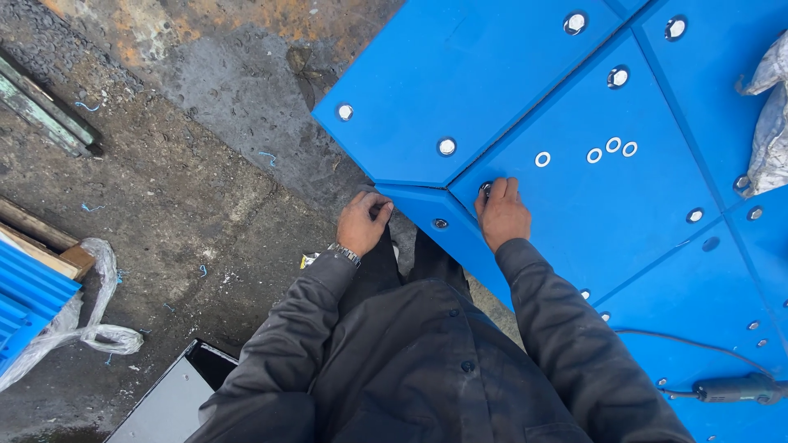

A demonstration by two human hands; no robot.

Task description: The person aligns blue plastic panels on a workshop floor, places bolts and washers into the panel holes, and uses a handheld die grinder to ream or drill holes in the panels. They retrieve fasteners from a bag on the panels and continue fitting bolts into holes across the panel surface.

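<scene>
A large blue panel [525, 90], made of angled plates with recessed bolt holes, lies in front of me. My right hand [501, 215] rests on it, fingertips closed on a small bolt or washer at a hole [485, 189] near the plate's corner. My left hand [363, 220], with a wristwatch, hangs curled just off the panel's left edge; whether it holds anything I cannot tell. Several loose white washers [609, 149] lie on the blue surface beyond my right hand.
Rough, stained concrete floor [189, 180] spreads to the left. A power tool with a cable [735, 387] lies on the panel at lower right. A grey sack [771, 123] sits at the right edge. Blue corrugated sheet, plastic wrap [90, 328] and wooden planks lie at left.
</scene>
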